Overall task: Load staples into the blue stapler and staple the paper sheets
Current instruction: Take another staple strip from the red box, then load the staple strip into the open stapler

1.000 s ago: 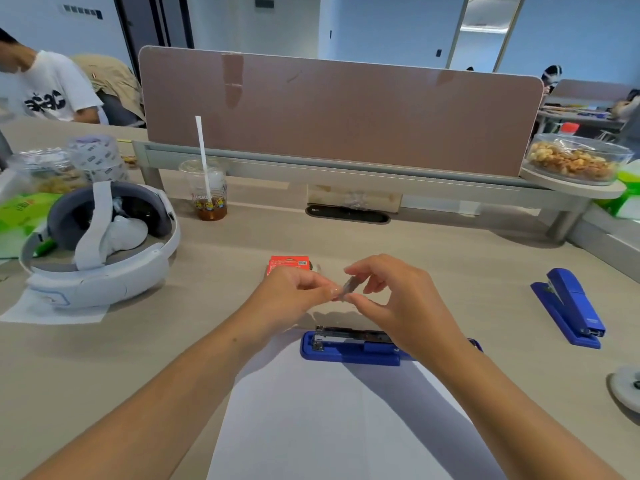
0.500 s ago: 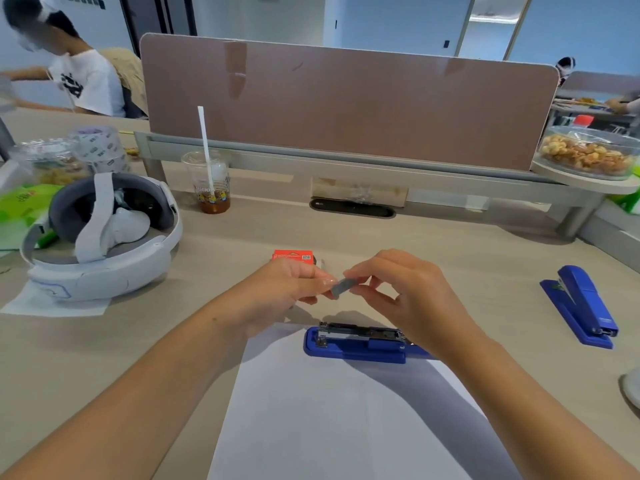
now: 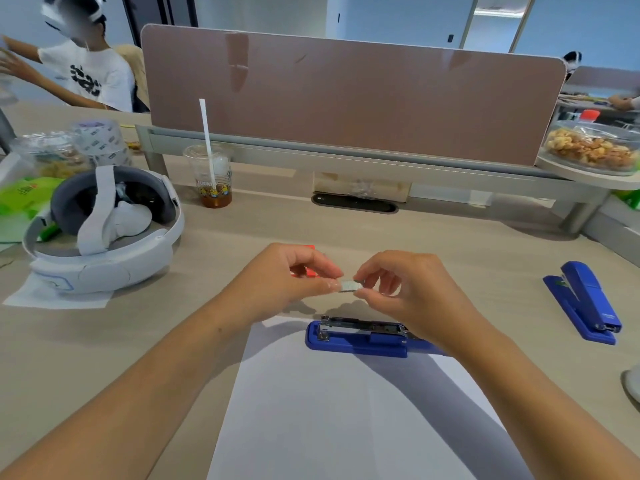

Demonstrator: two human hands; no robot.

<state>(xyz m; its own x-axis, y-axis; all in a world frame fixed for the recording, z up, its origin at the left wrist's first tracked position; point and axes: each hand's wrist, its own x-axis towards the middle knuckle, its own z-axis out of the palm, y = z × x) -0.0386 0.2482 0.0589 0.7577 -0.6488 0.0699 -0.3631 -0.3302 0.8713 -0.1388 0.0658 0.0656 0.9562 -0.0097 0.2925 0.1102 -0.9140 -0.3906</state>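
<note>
Desk (image 3: 467, 258) fills my view, pale wood grain, with a brown divider panel (image 3: 346, 95) standing along its far edge. Nearest me a white sheet of paper (image 3: 346, 417) lies flat on it, running off the bottom of the picture. At the left sits a white headset (image 3: 100, 233) on a scrap of paper, and behind it a plastic cup (image 3: 211, 178) with a straw. A dish of snacks (image 3: 594, 148) rests on a small shelf at the far right.

The blue stapler (image 3: 360, 336) lies across the top edge of the paper, opened out flat so that I see its metal channel facing up. A second stapler (image 3: 583, 299), also blue, lies closed well apart at the right. A small red box (image 3: 304, 271) shows only in part behind my left hand.

My left hand (image 3: 280, 278) and right hand (image 3: 412, 289) meet above the desk, just beyond the open stapler and clear of it. Between them is a short strip of staples (image 3: 349, 285), lying level. Each grip is closed on it, thumb and forefinger pinching one end: the left takes the left end, the right takes the right end. The strip hangs over the bare desk just past the stapler's channel, not touching it.
</note>
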